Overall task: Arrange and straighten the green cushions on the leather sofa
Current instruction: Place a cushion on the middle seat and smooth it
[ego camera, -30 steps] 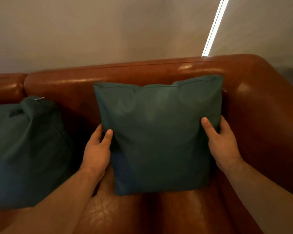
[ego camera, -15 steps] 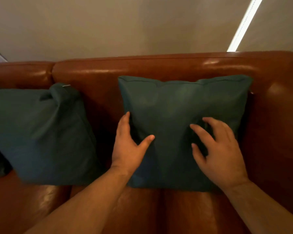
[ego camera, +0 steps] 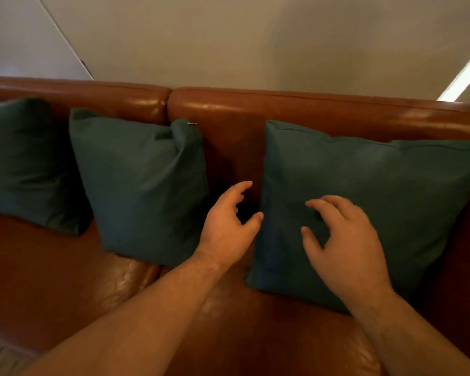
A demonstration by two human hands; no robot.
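Three dark green cushions lean against the back of the brown leather sofa (ego camera: pixel 296 109). The right cushion (ego camera: pixel 385 191) stands upright by the armrest. The middle cushion (ego camera: pixel 144 185) is tilted, its top right corner crumpled with a small zip pull showing. The left cushion (ego camera: pixel 19 161) is partly cut off by the frame edge. My left hand (ego camera: pixel 228 226) hovers open in the gap between the middle and right cushions, thumb near the right cushion's left edge. My right hand (ego camera: pixel 342 245) is in front of the right cushion's lower left part, fingers spread and curled, holding nothing.
A plain beige wall (ego camera: pixel 255 42) rises behind the sofa. A bright strip of light (ego camera: pixel 464 74) runs at the far right. The seat cushions (ego camera: pixel 52 272) lie below the green ones, with a seam between them.
Both hands let go of the right cushion's sides and drew back from it. The view swung left, bringing the middle and left cushions into sight.
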